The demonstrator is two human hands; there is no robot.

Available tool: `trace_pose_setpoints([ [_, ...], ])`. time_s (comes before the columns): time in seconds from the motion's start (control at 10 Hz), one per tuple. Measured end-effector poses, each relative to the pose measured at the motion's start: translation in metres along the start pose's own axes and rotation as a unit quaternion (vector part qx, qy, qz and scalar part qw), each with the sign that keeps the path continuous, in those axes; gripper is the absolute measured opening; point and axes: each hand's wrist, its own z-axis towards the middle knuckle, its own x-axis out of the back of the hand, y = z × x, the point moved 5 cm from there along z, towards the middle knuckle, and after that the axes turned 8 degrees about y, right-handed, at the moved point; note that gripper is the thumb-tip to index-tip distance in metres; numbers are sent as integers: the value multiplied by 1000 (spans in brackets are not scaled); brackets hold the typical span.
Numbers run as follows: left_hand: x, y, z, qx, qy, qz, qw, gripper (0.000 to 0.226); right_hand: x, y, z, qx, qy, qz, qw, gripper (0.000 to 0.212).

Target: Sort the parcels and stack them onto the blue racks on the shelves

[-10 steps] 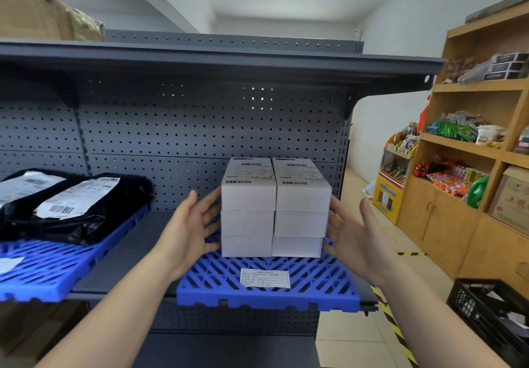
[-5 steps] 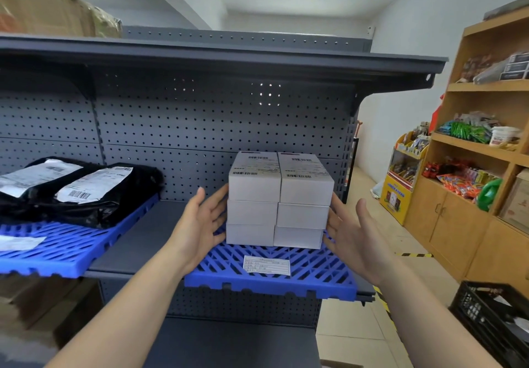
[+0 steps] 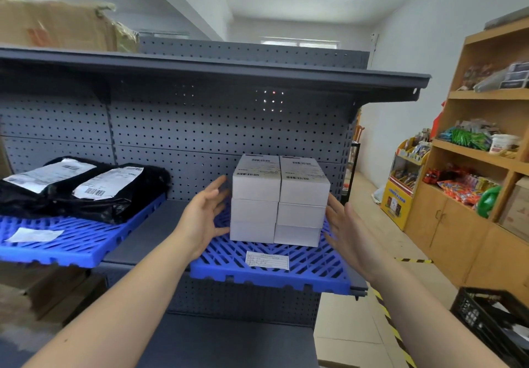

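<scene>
Grey shelf [image 3: 160, 224], blue rack [image 3: 315, 270] under barcode-labelled white boxes [image 3: 279, 201], print illegible, left hand [image 3: 203, 216] and right hand [image 3: 347, 230] splayed, empty, alongside

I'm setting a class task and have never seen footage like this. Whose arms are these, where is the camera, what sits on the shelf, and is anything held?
No machine here: a person works bare-handed. The single picture comes from a wide-angle camera worn on their head, looking forward and down. The left hand and right hand are open, one on each side of a stack of white cardboard boxes with barcode labels; nothing is gripped, and whether they touch it is unclear. The stack stands on a blue slatted plastic rack on a grey metal shelf. To the left, a second blue plastic rack carries black plastic mailer bags.
</scene>
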Motion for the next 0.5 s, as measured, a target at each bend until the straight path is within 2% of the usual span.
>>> trace_pose_setpoints([
  [0.1,5,13,-7,-7,5,34,999,60,4,-14,-7,25,78,-21,996,71],
  [0.2,18,22,-17,-4,-9,83,997,76,1,-33,-12,74,126,-65,987,56],
  [0.4,47,60,-36,-47,10,136,990,53,-29,-62,-32,81,157,-101,979,66],
  [0.5,62,80,-51,-65,26,162,984,49,-46,-73,-46,96,188,-132,969,66],
])
